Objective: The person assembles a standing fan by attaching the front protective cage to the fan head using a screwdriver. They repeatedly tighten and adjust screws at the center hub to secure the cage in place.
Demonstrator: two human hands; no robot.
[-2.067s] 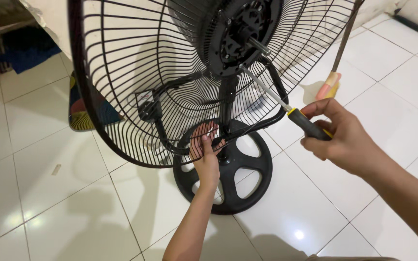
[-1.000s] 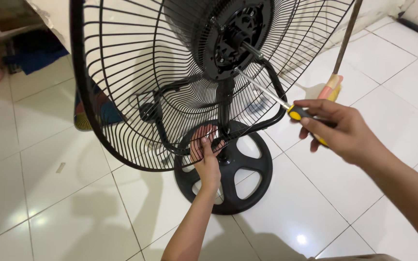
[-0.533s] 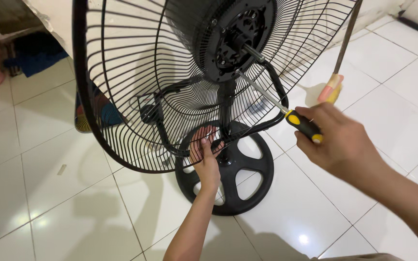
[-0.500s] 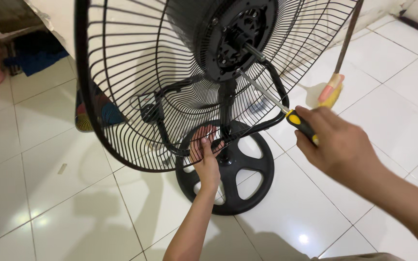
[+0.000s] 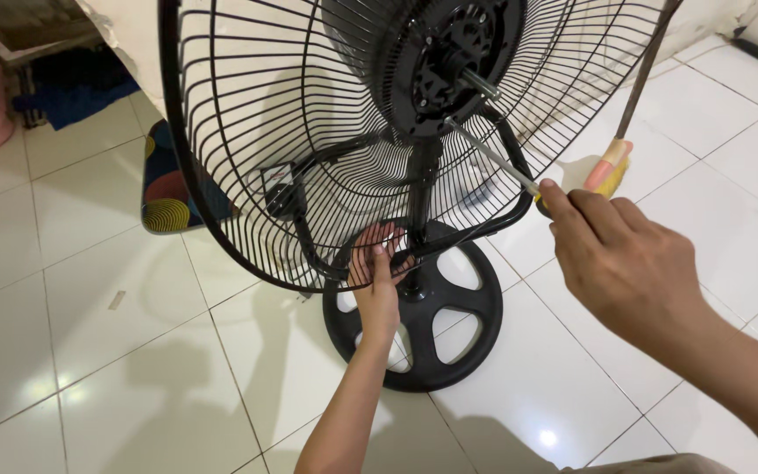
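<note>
Head view: right hand [image 5: 629,263] fingers clamp a screwdriver [image 5: 493,158] at the fan motor [image 5: 449,61], left hand [image 5: 377,281] fingers grip the wire guard [image 5: 221,175] above the round base [image 5: 449,351], a broom [image 5: 611,162] behind.

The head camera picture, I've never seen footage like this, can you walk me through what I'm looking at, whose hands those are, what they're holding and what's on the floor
This is a single view from a camera worn on a person's head, looking down at that person's own two bare hands. There is no robot.

In front of them stands a black pedestal fan on a round black base. Only its rear wire guard is on, and the motor housing sits in the middle with a bare metal shaft sticking out.

The left hand grips the lower edge of the wire guard, fingers hooked through the wires. The right hand is closed around a screwdriver; its handle is almost hidden in the fist, and the metal tip reaches the lower edge of the motor housing.

On the white tiled floor lie a patterned mat behind the guard and a broom at the right.
</note>
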